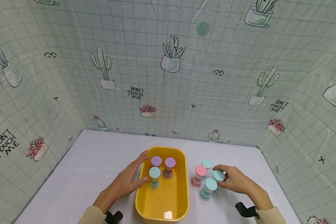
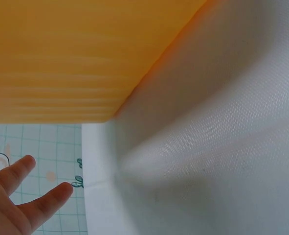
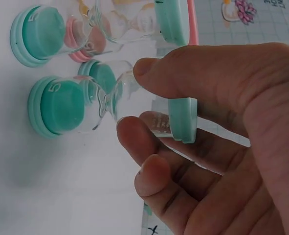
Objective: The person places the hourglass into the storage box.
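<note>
My right hand (image 1: pixel 235 180) has its thumb and fingers around a sand timer (image 1: pixel 218 175) with teal caps. In the right wrist view, that timer's teal base (image 3: pixel 61 107) is close to the white table and the fingers curl about its upper glass. Close by stand a second teal timer (image 1: pixel 211 185), a pink timer (image 1: pixel 200 171) and another teal one (image 1: pixel 206 163) behind. At the left rim of a yellow bin (image 1: pixel 162 207), my left hand (image 1: pixel 127 179) spreads its fingers and thumb. Inside the bin are two purple timers (image 1: pixel 170 162) and one teal timer (image 1: pixel 154 172).
A white cloth covers the table (image 1: pixel 100 155). Behind it and at both sides hangs a grid-patterned curtain (image 1: pixel 128 62) with printed cacti. Black straps with camera mounts (image 1: pixel 245 210) sit on both wrists.
</note>
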Available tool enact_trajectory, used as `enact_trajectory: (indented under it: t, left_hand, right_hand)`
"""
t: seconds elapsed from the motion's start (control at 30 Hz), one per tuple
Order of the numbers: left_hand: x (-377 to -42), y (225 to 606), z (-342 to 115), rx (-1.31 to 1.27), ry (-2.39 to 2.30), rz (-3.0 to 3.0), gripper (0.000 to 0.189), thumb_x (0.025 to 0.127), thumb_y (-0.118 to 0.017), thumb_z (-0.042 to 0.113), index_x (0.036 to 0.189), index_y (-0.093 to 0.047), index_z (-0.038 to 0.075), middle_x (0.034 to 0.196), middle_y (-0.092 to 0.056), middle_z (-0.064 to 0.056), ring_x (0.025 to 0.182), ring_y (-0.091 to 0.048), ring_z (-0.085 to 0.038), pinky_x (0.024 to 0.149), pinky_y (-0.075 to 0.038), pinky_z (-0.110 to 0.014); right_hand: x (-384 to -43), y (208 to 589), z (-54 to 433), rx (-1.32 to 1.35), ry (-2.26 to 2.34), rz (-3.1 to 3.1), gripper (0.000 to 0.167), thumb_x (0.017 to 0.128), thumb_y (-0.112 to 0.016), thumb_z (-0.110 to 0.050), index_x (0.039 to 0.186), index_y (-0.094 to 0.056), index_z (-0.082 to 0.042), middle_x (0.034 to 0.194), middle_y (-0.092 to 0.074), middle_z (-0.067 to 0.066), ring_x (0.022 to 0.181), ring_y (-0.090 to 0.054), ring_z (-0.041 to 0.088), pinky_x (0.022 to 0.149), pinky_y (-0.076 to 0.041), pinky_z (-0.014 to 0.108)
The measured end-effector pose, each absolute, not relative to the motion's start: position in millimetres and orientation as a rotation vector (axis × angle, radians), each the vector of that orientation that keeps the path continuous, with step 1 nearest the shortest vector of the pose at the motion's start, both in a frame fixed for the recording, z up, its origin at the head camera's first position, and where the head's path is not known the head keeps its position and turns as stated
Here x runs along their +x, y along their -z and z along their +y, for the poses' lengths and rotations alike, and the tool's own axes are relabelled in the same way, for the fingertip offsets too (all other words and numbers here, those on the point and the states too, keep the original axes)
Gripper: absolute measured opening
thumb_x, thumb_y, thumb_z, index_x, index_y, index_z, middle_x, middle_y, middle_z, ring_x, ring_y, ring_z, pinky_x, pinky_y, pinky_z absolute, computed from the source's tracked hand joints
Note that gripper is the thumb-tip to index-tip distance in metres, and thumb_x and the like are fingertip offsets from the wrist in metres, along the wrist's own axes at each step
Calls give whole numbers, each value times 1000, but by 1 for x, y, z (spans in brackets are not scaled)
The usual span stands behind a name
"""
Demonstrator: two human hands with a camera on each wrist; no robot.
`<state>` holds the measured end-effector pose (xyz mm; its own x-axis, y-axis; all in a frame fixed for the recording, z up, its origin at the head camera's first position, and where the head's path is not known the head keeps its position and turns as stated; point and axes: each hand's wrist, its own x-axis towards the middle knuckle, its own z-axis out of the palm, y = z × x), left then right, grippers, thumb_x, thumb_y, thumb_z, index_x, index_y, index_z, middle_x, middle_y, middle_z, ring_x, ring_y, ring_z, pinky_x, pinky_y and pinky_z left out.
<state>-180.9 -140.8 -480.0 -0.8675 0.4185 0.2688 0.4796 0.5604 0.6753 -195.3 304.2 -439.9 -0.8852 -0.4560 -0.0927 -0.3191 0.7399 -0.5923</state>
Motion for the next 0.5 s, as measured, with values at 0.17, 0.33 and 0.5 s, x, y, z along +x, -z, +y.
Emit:
enact_trajectory:
  t: [0.17,0.33,0.5]
  left_hand:
    - [-181,479,-140,-783,1207,-2700,69,96,-63,37,159,-35,27,172,-23,4,152,-37,-35,114,-39,-68]
    - [-181,478,-140,-783,1200,-2703,69,96,-63,36,159,-36,26,172,-23,3,152,-37,-35,114,-39,-68]
    - [-180,478,-140,-772,1197,-2709,69,96,-64,36,159,-36,25,172,-23,3,152,-37,-35,114,-39,-67]
  right_hand:
    - [-194,438,305,-603,857,2720,47,82,-81,-11,125,-64,0,105,-69,8,64,-52,4,56,-47,21]
    - [-191,434,309,-565,850,2749,49,83,-82,-12,127,-64,0,109,-70,11,64,-52,4,56,-47,22]
    - [-188,425,314,-545,837,2799,48,83,-82,-13,128,-65,-3,111,-71,12,63,-50,3,55,-46,23]
